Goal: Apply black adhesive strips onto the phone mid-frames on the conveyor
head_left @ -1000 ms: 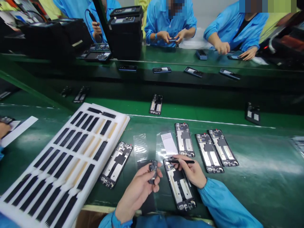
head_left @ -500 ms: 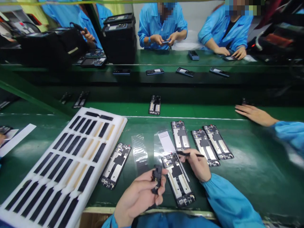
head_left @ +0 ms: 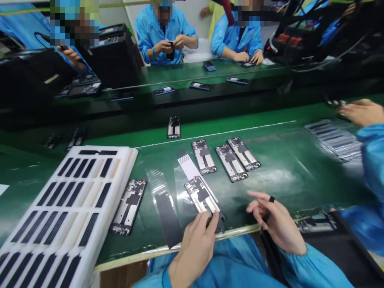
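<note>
White foam tray, left side: black strips in slots. Black tray, lower right: at least one device. Five phone frames on the table. My left fingers grip a dark part at the lower end of the centre frame; 0.5 s earlier, part held beside it. My right hand, now withdrawn rightward, half-curled; grip: cannot tell.

Left hand: back upward, fingers bent, thumb and fingertips directed forward and down. Right hand: well apart from it, fingers loosely curled, forefinger reaching inward. Blue sleeves cover both forearms.
</note>
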The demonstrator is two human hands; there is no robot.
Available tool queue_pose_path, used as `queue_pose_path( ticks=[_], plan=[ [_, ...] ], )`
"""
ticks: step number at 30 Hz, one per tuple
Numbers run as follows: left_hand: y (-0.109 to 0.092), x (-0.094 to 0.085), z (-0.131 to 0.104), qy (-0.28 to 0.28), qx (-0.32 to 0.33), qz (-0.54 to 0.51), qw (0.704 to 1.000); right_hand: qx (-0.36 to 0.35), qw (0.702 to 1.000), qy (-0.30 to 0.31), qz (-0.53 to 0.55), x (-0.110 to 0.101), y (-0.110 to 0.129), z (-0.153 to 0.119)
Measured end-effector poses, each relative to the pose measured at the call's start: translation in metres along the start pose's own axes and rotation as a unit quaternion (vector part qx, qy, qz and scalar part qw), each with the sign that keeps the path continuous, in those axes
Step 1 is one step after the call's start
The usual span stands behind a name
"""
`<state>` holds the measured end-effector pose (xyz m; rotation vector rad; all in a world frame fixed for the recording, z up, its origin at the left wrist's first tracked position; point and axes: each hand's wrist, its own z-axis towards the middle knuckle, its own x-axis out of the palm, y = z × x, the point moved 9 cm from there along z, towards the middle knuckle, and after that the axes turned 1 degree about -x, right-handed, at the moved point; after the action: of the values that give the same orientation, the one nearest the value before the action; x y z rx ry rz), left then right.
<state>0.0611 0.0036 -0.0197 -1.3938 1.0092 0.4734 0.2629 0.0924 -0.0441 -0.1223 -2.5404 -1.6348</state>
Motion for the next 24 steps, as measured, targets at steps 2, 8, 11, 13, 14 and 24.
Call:
queue_pose_path(
  ticks=[2, 8, 11, 13, 14, 24],
  plan=[
    [-0.001, 0.01, 0.002, 0.0, 0.02, 0.041, 0.999, -0.035, 0.989, 0.043, -0.137, 0.006, -0.001, -0.014],
    [0.001, 0.017, 0.005, 0.001, 0.017, 0.045, 0.999, -0.208, 0.838, 0.171, -0.474, 0.046, -0.014, -0.047],
    [0.002, 0.021, 0.005, 0.005, 0.014, 0.038, 0.999, -0.242, 0.743, 0.223, -0.583, 0.064, -0.035, -0.058],
    [0.003, 0.024, 0.005, 0.003, 0.009, 0.046, 0.999, -0.248, 0.691, 0.233, -0.637, 0.071, -0.048, -0.06],
    [0.004, 0.024, 0.005, -0.001, 0.005, 0.051, 0.999, -0.251, 0.673, 0.229, -0.657, 0.073, -0.052, -0.06],
    [0.02, 0.015, 0.015, 0.004, -0.106, 0.089, 0.99, -0.172, 0.685, 0.249, -0.663, 0.071, -0.022, -0.037]
  ],
)
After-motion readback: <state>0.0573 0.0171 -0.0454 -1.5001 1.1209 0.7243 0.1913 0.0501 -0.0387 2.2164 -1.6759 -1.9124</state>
